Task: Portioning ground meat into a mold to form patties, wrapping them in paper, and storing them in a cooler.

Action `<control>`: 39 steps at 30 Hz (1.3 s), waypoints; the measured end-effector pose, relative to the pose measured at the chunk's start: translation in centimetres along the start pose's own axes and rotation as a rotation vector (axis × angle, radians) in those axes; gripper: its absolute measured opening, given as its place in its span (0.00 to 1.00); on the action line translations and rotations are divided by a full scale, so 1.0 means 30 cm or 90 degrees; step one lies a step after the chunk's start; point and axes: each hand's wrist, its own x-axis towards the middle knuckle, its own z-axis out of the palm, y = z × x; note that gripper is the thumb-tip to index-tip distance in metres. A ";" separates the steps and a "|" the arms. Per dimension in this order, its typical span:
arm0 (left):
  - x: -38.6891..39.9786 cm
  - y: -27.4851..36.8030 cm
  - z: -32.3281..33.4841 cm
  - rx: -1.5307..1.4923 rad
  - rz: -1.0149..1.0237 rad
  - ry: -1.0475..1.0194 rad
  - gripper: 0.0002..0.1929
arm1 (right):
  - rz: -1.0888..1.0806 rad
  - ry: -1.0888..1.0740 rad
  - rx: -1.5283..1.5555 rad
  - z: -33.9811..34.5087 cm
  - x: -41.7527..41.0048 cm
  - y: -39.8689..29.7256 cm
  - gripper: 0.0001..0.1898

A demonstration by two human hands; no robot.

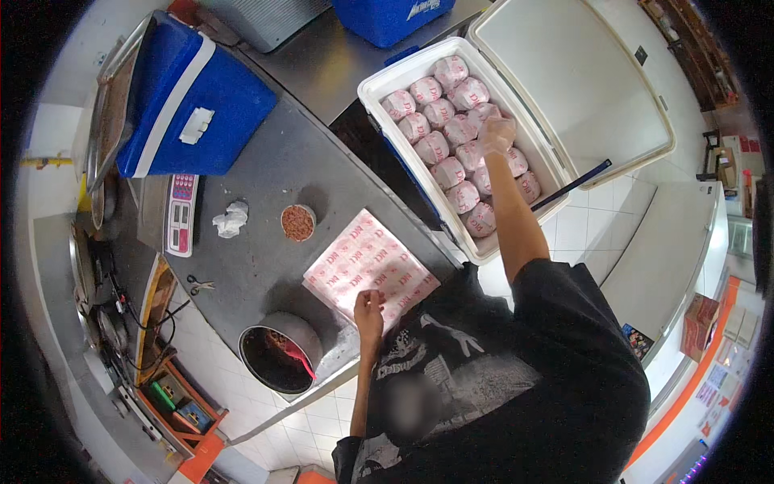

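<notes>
My left hand (367,311) is at the near edge of a stack of printed wrapping paper (369,260) on the grey table, fingers loosely curled with nothing seen in them. Stretched out to the right, my right hand (498,134) reaches into a white-lined cooler (417,69). It seems to wear a thin clear glove. Several round paper-wrapped bundles (448,173) fill the cooler in rows. The right hand touches one wrapped bundle (482,115) on the far side; its fingers are partly hidden, so its grip cannot be told.
On the table (242,278) are a cup of brown crumbly food (298,222), a crumpled white plastic bag (230,219), scissors (199,284), a scale (182,215) and a deep pot (302,339) with a red utensil (299,357). A blue cooler (199,115) stands beyond. The white-lined cooler's lid (580,78) hangs open.
</notes>
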 end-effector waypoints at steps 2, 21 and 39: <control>-0.020 -0.035 -0.005 0.021 0.005 -0.027 0.13 | 0.029 0.179 0.134 -0.008 -0.014 -0.042 0.08; -0.007 -0.025 -0.064 0.594 0.429 0.002 0.35 | -0.144 0.053 0.161 -0.146 -0.050 0.007 0.24; -0.006 -0.218 -0.139 0.548 0.559 0.033 0.25 | -0.976 -0.373 0.388 -0.524 -1.026 -0.204 0.28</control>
